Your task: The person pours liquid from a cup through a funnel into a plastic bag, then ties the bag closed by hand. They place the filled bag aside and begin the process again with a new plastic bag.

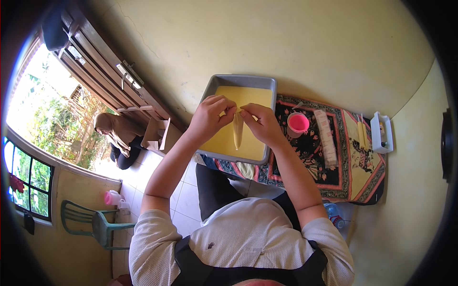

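My left hand (213, 115) and my right hand (261, 123) meet above a grey rectangular tub (273, 90). Between their pinched fingertips they grip the gathered top of a slim, pale yellow bag (237, 134). It hangs down tapering to a point, and seems to be clear plastic with something yellow inside. Below it, the tub holds a flat, even yellow surface (243, 94), which looks like liquid. Both hands are closed on the bag's top, so the exact finger grip is partly hidden.
A patterned cloth (353, 162) covers the table, bearing a pink cup (298, 124), a stack of clear plastic strips (326, 138) and a white container (381, 132). A person (118, 133) sits by the open door (102, 62) near a cardboard box (156, 135). A green chair (102, 226) stands left.
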Action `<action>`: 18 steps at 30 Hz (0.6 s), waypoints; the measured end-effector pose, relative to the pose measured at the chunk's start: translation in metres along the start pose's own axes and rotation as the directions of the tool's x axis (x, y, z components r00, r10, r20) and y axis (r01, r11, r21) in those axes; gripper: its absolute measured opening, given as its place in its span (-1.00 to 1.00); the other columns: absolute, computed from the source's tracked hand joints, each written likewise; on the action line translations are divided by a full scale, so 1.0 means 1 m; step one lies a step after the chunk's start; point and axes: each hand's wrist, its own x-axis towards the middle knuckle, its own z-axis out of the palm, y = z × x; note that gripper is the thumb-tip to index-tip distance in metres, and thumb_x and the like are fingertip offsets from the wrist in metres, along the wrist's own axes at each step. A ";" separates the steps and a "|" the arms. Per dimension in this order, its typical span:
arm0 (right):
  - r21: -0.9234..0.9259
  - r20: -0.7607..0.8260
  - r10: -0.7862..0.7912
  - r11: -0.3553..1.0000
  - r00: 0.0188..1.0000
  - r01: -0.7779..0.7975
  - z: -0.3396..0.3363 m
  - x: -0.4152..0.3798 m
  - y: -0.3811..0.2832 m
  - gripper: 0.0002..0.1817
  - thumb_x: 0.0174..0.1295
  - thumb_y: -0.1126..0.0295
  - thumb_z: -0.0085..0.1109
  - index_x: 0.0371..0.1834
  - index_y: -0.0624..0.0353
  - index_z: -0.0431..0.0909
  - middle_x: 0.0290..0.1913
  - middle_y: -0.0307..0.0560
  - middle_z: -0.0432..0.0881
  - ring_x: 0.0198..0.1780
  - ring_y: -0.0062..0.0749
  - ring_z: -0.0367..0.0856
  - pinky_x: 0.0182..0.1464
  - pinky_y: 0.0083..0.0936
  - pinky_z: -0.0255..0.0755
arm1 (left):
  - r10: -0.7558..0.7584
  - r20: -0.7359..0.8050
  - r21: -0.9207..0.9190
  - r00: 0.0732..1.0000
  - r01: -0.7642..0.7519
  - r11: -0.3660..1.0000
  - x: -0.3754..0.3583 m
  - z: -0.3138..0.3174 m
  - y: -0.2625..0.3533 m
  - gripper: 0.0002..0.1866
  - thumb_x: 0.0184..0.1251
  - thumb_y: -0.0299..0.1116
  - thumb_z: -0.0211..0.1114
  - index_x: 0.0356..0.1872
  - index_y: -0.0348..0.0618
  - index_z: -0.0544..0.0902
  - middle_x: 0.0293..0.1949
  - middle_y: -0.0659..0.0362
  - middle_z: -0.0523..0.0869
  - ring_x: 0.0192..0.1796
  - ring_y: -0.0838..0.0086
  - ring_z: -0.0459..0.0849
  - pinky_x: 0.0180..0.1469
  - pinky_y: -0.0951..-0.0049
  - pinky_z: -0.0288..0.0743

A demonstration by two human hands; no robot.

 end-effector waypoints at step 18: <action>-0.296 0.200 -0.362 0.863 0.910 0.409 -0.033 0.105 -0.054 -0.79 0.51 0.37 0.31 -0.21 0.31 0.77 -0.34 0.02 0.74 -0.23 -0.19 0.69 -0.09 -0.27 0.59 | 0.473 -0.342 0.356 0.812 -0.353 0.865 0.041 -0.020 -0.045 -0.78 0.39 -0.47 0.60 -0.04 0.05 0.81 -0.03 0.24 0.85 -0.03 0.26 0.84 0.35 -0.04 0.70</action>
